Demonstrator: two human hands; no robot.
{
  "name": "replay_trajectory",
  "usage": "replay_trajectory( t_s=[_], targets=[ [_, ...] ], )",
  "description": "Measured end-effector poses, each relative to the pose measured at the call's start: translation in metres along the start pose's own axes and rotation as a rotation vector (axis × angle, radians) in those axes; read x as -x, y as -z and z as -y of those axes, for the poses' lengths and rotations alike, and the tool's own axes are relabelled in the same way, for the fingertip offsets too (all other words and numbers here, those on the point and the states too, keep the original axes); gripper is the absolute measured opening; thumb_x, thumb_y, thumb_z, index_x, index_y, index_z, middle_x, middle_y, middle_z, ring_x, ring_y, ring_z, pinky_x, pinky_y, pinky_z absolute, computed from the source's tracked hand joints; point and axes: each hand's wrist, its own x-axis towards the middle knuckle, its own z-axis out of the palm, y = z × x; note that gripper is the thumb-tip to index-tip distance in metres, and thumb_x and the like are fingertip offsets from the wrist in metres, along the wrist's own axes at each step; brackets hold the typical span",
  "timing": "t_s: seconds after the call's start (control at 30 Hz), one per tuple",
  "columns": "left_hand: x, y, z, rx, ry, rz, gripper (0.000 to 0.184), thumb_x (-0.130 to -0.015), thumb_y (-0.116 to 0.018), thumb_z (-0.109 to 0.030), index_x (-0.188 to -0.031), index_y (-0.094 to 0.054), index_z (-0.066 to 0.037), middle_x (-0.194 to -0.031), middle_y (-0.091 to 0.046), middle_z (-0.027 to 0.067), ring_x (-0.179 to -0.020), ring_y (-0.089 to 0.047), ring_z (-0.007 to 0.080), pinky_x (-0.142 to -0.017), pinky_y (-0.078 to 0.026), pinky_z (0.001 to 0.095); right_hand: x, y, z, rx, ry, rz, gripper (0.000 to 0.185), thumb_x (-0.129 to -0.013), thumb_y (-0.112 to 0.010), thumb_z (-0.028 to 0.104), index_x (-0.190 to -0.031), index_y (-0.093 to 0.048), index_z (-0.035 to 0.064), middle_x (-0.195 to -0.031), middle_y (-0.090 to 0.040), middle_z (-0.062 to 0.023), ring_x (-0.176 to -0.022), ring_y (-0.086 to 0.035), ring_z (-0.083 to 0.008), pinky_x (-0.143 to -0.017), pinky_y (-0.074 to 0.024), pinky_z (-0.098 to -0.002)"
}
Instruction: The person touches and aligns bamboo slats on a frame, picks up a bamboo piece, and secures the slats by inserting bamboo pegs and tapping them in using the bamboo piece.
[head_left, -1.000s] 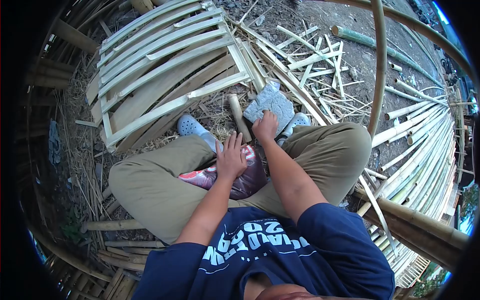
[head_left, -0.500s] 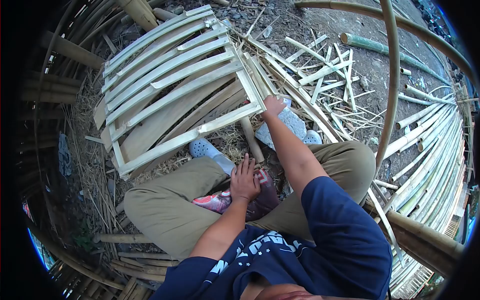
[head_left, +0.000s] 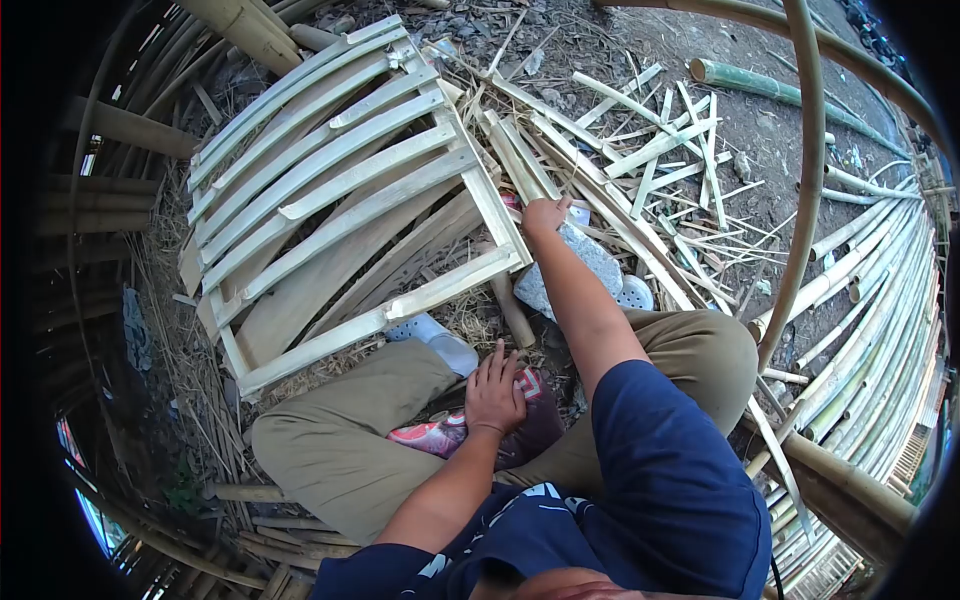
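My left hand (head_left: 495, 392) lies with fingers spread on a dark bag with red and white print (head_left: 535, 425) between my legs. My right hand (head_left: 546, 216) is stretched forward at the near end of some split bamboo strips (head_left: 520, 155), just beyond a grey stone block (head_left: 570, 270). Its fingers are bent together, and what they hold, if anything, is hidden. To the left of that hand lies a slatted bamboo frame (head_left: 350, 150), its near right corner close to my wrist. A short round bamboo piece (head_left: 511, 305) rests beside the stone.
Scattered bamboo offcuts (head_left: 665, 140) lie beyond the stone. Many long bamboo poles (head_left: 860, 300) are stacked at the right. An upright curved pole (head_left: 806, 180) stands in front of them, and a thick beam (head_left: 850, 480) runs by my right knee. Flat boards (head_left: 330, 270) lie under the frame.
My right hand has moved forward from the stone to the strips beyond it. The slatted frame has shifted slightly relative to my feet. My left hand has stayed on the bag.
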Motion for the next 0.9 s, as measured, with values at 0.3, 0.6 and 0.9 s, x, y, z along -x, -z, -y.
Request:
replay_trajectory(
  t_s=[0.3,0.6,0.9],
  targets=[
    [-0.002,0.0,0.0,-0.016,0.008,0.048,0.065,-0.089,-0.055,-0.028,-0.152,-0.049,-0.014,-0.167,-0.033,0.0106,-0.14,-0.046,0.0284,-0.113,-0.038,0.0454,-0.009,-0.011,-0.011,-0.04,0.044,-0.008,0.029,-0.094,-0.058,0.032,-0.094,-0.082,0.0157,-0.09,-0.079,-0.0084,-0.083,-0.071,-0.0309,-0.089,-0.03,-0.0556],
    [-0.002,0.002,-0.003,-0.024,0.017,0.07,0.065,-0.089,-0.054,-0.027,-0.153,-0.049,-0.016,-0.167,-0.033,0.0101,-0.139,-0.047,0.0289,-0.112,-0.04,0.045,-0.004,0.023,-0.022,-0.274,-0.166,0.142,0.028,-0.095,-0.061,0.025,-0.114,-0.079,0.0163,-0.116,-0.078,-0.0069,-0.106,-0.073,-0.0282,-0.092,-0.0376,-0.0575],
    [-0.002,0.001,-0.001,-0.019,0.025,0.098,0.065,-0.09,-0.054,-0.028,-0.153,-0.048,-0.017,-0.168,-0.032,0.0087,-0.14,-0.046,0.0282,-0.112,-0.04,0.0446,-0.01,0.035,-0.049,-0.381,-0.195,0.165,0.034,-0.097,-0.06,0.022,-0.126,-0.073,0.0109,-0.13,-0.072,-0.0133,-0.119,-0.069,-0.033,-0.1,-0.0461,-0.0617]
  ],
)
